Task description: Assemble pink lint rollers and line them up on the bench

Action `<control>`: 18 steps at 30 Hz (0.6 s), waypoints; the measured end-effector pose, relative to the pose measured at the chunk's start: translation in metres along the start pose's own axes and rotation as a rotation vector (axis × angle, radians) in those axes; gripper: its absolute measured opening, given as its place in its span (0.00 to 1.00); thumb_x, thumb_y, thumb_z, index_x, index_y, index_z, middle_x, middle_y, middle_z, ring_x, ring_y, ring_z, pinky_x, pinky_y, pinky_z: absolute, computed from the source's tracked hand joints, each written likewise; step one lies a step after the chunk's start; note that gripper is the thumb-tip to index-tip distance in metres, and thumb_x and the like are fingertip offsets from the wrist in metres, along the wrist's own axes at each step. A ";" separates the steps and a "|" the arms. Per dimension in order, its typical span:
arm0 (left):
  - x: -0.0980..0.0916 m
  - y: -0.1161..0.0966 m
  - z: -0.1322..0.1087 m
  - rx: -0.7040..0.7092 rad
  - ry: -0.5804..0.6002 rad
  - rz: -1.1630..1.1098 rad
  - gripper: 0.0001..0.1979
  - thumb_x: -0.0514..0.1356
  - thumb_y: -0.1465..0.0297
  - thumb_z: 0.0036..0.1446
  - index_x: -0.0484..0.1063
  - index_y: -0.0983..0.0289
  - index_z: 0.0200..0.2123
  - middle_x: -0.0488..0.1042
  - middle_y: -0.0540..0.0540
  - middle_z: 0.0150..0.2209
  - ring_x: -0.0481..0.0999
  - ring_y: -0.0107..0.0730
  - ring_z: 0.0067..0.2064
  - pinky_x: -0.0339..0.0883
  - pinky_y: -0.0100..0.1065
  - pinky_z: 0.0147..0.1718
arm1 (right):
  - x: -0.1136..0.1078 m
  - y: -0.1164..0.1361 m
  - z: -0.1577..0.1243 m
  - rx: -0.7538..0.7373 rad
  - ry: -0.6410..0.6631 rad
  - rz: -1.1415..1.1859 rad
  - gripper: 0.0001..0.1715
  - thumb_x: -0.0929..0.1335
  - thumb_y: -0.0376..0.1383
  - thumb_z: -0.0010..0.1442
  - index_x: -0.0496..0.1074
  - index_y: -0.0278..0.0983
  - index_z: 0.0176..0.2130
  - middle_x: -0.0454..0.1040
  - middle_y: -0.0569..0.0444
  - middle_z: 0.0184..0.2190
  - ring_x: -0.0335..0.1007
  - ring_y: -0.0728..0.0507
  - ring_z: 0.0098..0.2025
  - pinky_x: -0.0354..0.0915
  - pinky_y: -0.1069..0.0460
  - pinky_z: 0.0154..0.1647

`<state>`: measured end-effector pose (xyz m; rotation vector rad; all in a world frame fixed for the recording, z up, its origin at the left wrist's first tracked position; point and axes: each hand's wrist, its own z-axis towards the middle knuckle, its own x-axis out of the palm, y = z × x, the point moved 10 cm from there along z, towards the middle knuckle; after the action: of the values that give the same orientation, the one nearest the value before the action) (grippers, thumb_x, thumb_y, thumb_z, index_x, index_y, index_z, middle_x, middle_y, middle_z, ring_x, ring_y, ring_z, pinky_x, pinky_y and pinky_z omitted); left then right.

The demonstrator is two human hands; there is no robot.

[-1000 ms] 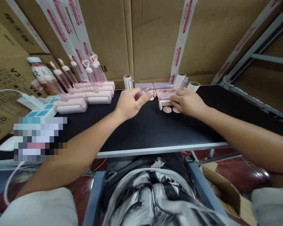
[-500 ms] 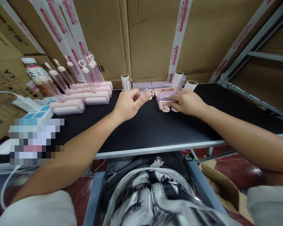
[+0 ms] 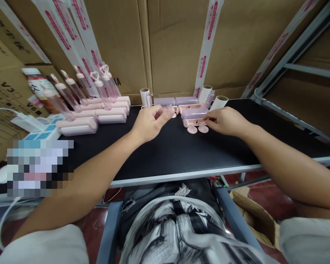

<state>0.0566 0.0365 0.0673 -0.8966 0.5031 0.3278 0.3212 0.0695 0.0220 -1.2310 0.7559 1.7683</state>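
Both hands are curled; whether anything is gripped by the left hand (image 3: 150, 123) or the right hand (image 3: 227, 120) cannot be told. The pink case (image 3: 190, 123) is overlapped at its right end by the latter's fingertips. Two discs (image 3: 192, 129) are set before it, purple blocks (image 3: 186, 101) behind.

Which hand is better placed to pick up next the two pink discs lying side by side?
Probably the right hand: it is at the end of the front pink part, just beside the pink discs. The left hand is farther from them, and I cannot tell whether it holds something.
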 end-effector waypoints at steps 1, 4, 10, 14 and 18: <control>0.000 0.000 0.000 -0.002 0.002 0.005 0.38 0.55 0.30 0.62 0.59 0.59 0.24 0.60 0.47 0.23 0.59 0.28 0.27 0.53 0.36 0.28 | -0.001 -0.003 0.000 0.018 -0.008 0.009 0.16 0.67 0.40 0.64 0.85 0.38 0.39 0.85 0.48 0.31 0.78 0.40 0.31 0.64 0.48 0.35; 0.001 0.000 0.000 -0.002 0.012 0.007 0.38 0.55 0.31 0.62 0.58 0.59 0.23 0.60 0.47 0.23 0.59 0.28 0.27 0.53 0.36 0.29 | -0.001 -0.013 0.001 0.075 -0.012 0.115 0.16 0.67 0.38 0.61 0.85 0.38 0.39 0.82 0.51 0.27 0.75 0.42 0.28 0.64 0.48 0.34; 0.003 0.005 -0.001 -0.018 0.016 -0.020 0.37 0.56 0.32 0.63 0.60 0.59 0.24 0.60 0.47 0.22 0.60 0.29 0.27 0.54 0.36 0.29 | 0.008 -0.020 0.001 0.165 0.107 0.328 0.12 0.69 0.42 0.61 0.81 0.39 0.35 0.78 0.56 0.23 0.70 0.46 0.25 0.62 0.50 0.33; 0.003 0.008 -0.001 -0.031 0.022 -0.011 0.36 0.56 0.33 0.63 0.60 0.59 0.24 0.61 0.48 0.22 0.61 0.29 0.28 0.54 0.36 0.30 | 0.008 -0.016 0.000 0.200 0.144 0.375 0.12 0.69 0.42 0.62 0.80 0.39 0.35 0.77 0.57 0.22 0.69 0.46 0.24 0.62 0.50 0.33; 0.008 0.011 -0.003 -0.055 0.101 -0.031 0.27 0.57 0.42 0.67 0.63 0.59 0.29 0.64 0.47 0.24 0.64 0.30 0.28 0.57 0.35 0.30 | 0.003 -0.010 0.000 0.159 0.111 0.407 0.12 0.69 0.42 0.60 0.81 0.38 0.35 0.77 0.56 0.22 0.67 0.46 0.24 0.61 0.50 0.33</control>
<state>0.0574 0.0414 0.0537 -0.9774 0.5752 0.2702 0.3294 0.0751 0.0195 -1.1319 1.2585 1.9239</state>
